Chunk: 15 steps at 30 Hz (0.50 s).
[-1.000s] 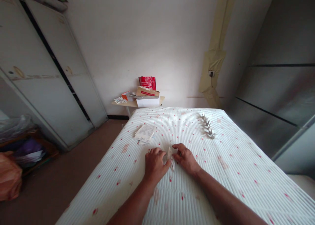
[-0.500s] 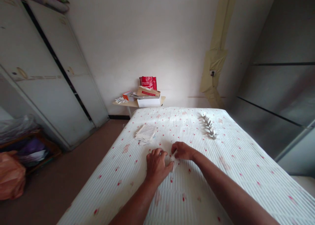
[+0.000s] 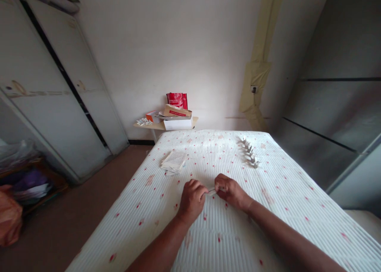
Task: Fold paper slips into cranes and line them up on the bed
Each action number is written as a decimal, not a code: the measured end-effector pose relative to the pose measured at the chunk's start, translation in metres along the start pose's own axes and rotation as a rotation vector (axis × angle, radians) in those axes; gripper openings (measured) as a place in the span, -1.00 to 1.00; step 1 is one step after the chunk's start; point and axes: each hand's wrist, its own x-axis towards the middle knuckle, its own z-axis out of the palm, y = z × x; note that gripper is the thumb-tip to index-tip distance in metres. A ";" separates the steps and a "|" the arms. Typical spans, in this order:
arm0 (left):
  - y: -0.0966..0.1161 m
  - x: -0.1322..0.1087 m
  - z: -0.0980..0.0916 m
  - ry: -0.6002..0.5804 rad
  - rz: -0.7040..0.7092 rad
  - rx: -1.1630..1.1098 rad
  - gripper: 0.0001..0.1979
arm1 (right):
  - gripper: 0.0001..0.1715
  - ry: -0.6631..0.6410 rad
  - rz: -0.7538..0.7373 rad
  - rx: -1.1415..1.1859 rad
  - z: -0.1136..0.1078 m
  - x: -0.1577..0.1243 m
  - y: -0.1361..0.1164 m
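Observation:
A small folded piece of paper (image 3: 211, 191) is stretched between my two hands above the bed. My left hand (image 3: 193, 198) pinches its left end, fingers curled. At the other end, my right hand (image 3: 230, 189) has closed on it, and the fingers hide part of the paper. Beyond my left hand lies a stack of printed paper sheets (image 3: 174, 162). Several folded paper cranes (image 3: 249, 153) stand in a row farther off to the right.
The bed has a white quilted cover (image 3: 220, 240) with red dots. Behind it, a small table (image 3: 156, 126) carries a white box (image 3: 178, 124), a red bag (image 3: 177, 100) and more folded paper pieces (image 3: 144, 121). A white cabinet (image 3: 59, 97) stands left.
My hands have closed more tightly on the folded paper, which now lies level between them instead of upright. My right hand has turned and shifted slightly right. The view has shifted a little.

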 end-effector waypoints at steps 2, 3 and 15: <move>0.000 -0.001 0.000 -0.031 0.104 0.046 -0.84 | -0.81 0.005 -0.053 -0.085 0.004 -0.010 0.001; 0.001 -0.001 -0.001 -0.055 0.143 0.073 -0.84 | -0.81 -0.007 -0.064 -0.126 0.005 -0.013 0.002; 0.013 -0.012 -0.013 -0.266 0.194 0.202 -0.85 | -0.81 0.134 0.316 0.099 0.003 -0.020 0.003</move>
